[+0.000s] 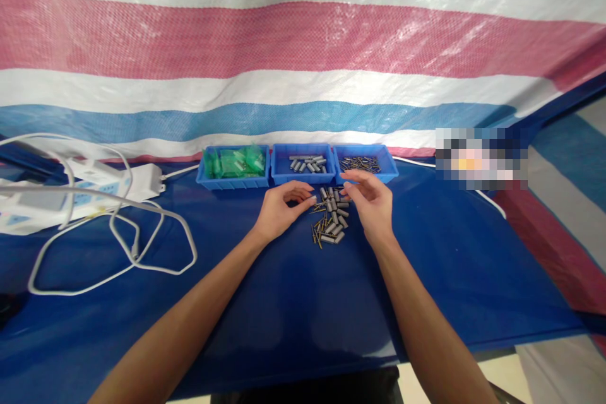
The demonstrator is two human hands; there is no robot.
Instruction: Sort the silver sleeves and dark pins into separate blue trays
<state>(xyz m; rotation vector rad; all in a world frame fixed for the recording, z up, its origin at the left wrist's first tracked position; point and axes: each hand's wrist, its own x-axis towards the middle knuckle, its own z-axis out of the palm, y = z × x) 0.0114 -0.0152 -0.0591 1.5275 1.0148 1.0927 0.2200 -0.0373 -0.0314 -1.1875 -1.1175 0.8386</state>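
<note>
A loose pile of short grey metal cylinders (pixel 335 216) and thin brass-coloured pins (pixel 318 233) lies on the blue table between my two hands. At the pile's left edge is my left hand (pixel 284 207), its fingers curved and the thumb a little apart from the forefinger. Across from it, my right hand (pixel 372 203) hovers by the pile's upper right side, thumb and forefinger parted. I make out nothing held in either hand. Just behind the hands stand a blue bin with grey cylinders (pixel 279 175) and another with many thin pins (pixel 389 170).
Left of these, a third blue bin (pixel 231 184) holds green plastic packets (pixel 237 163). White power strips (pixel 146 182) and a looped white cable (pixel 189 246) occupy the table's left side. A striped plastic sheet (pixel 303 38) hangs behind. A blurred patch covers something at right.
</note>
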